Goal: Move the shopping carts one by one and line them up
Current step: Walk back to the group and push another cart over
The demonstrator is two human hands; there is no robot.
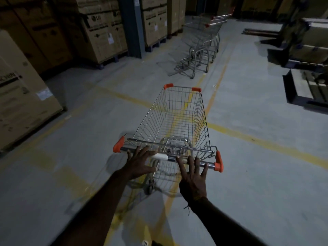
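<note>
My left hand (140,161) lies flat, fingers spread, against the handle (170,158) of the cart (174,121), and my right hand (192,176) does the same further along, fingertips on the bar near its orange end cap. Neither hand is wrapped round anything; both are open and merely touching or pushing. The cart stands on the floor (257,157) straight ahead of me, its empty basket pointing up the aisle. Well beyond it, slightly right, stands the row (202,48) of carts already nested, handles facing away from me. I judge the job now is to roll this one toward that row. To do it well, I would close my fingers round the bar for steering, keep the push even on both sides, and bring the cart round to face the same way as the others. Boxes (99,31) stacked on the left leave fair room.
</note>
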